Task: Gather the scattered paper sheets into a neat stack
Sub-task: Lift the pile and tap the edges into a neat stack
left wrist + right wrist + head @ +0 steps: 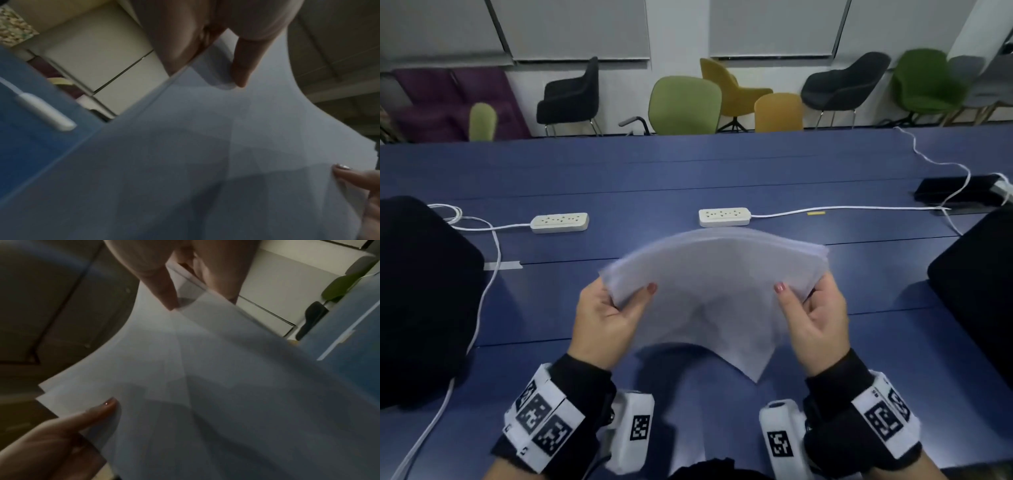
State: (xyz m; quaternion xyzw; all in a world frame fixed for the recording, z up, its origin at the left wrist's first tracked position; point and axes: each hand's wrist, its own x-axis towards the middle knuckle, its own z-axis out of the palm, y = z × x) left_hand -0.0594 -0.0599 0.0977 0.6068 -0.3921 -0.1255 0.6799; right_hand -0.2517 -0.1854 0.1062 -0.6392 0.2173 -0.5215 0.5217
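Note:
A bundle of white paper sheets (709, 291) hangs in the air above the blue table (688, 171), bowed upward in the middle. My left hand (613, 311) pinches its left edge, thumb on top and fingers underneath. My right hand (810, 311) pinches the right edge the same way. In the left wrist view the sheets (205, 154) fill the frame, with the left thumb pressed on them. In the right wrist view the sheets (205, 369) show several offset edges and corners, so they are not lined up. Motion blur softens the paper's outline.
Two white power strips (560, 222) (724, 217) lie on the table beyond the paper, with white cables (842, 209) trailing off. Dark chair backs (421, 294) (976, 274) flank me left and right. A black box (959, 192) sits far right. Several chairs line the far wall.

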